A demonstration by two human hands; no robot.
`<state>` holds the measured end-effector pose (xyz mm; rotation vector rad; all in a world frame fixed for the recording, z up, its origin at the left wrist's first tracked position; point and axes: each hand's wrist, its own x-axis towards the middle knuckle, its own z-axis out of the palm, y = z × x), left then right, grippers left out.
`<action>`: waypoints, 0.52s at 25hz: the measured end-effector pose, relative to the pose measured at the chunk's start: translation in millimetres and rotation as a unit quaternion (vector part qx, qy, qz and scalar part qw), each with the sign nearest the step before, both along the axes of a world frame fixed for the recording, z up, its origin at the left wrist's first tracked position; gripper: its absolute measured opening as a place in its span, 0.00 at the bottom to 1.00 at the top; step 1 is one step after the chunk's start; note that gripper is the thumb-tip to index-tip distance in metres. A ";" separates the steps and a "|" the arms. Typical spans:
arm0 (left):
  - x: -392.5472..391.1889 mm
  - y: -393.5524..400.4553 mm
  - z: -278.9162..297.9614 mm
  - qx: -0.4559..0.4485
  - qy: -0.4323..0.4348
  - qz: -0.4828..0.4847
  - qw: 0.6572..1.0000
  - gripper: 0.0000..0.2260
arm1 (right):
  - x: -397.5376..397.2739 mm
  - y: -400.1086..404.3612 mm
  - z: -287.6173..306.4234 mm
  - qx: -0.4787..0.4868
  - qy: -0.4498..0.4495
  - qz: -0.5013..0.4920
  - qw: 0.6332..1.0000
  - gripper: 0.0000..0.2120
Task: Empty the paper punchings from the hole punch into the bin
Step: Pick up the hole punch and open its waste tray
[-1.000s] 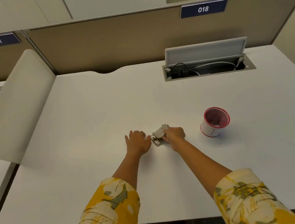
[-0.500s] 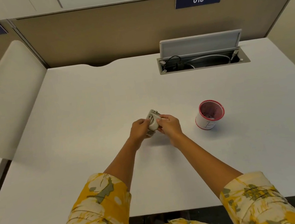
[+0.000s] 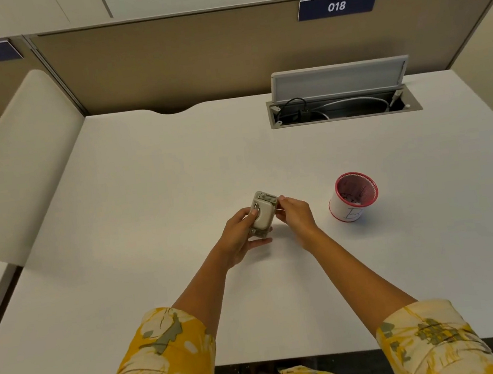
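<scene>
A small beige hole punch (image 3: 262,213) is held above the white desk (image 3: 153,198), tipped up on end. My left hand (image 3: 240,234) wraps it from the left, thumb on its top face. My right hand (image 3: 295,212) pinches its right edge with the fingertips. The bin (image 3: 352,197), a small white cup with a red rim and red mesh inside, stands on the desk to the right of my hands, about a hand's width from my right hand. Some scraps lie in its bottom.
An open cable hatch (image 3: 344,106) with its lid raised and cords inside sits at the desk's back right. A beige divider (image 3: 192,59) runs along the back. A curved side panel (image 3: 16,165) borders the left.
The punch lay on the desk under my right hand a second ago. Both hands have since lifted it and turned it on end; my left hand now grips it.
</scene>
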<state>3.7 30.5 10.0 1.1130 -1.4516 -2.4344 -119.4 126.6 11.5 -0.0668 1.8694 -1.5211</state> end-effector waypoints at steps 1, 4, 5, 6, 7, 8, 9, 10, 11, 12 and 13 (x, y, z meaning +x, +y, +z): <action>-1.3 1.2 0.8 -0.002 0.006 -0.002 1.000 0.15 | -0.9 -0.1 -0.5 -0.019 -0.020 0.004 1.000 0.15; -5.2 2.5 4.0 -0.006 0.016 0.002 1.000 0.16 | -5.2 1.7 2.3 -0.079 -0.060 0.001 0.995 0.15; -6.6 2.7 5.7 -0.009 0.018 0.002 1.000 0.16 | -7.9 2.9 4.5 -0.092 -0.070 0.002 0.993 0.14; -7.9 3.0 7.1 -0.013 0.019 0.002 1.000 0.16 | -10.6 4.0 7.0 -0.100 -0.075 0.004 0.992 0.14; -9.2 3.6 8.2 -0.018 0.022 0.001 1.000 0.16 | -13.2 4.6 9.3 -0.101 -0.077 0.004 0.992 0.14; -10.7 4.7 9.4 -0.020 0.024 0.000 1.000 0.16 | -15.4 4.7 11.4 -0.098 -0.075 0.005 0.992 0.14; -12.2 6.2 10.4 -0.019 0.027 0.000 0.999 0.17 | -17.3 4.3 13.5 -0.092 -0.074 0.005 0.993 0.14; -13.4 7.9 11.3 -0.017 0.030 0.000 0.999 0.17 | -18.8 3.7 15.4 -0.085 -0.077 0.003 0.993 0.14; -14.3 9.5 11.8 -0.014 0.033 -0.001 0.999 0.17 | -20.1 3.3 17.0 -0.078 -0.083 0.000 0.994 0.13; -14.8 10.8 12.3 -0.010 0.035 -0.003 0.999 0.17 | -21.2 3.1 18.3 -0.070 -0.091 -0.003 0.993 0.13; -14.8 11.5 12.8 -0.006 0.036 -0.005 0.999 0.17 | -22.4 3.3 19.3 -0.060 -0.098 -0.006 0.993 0.12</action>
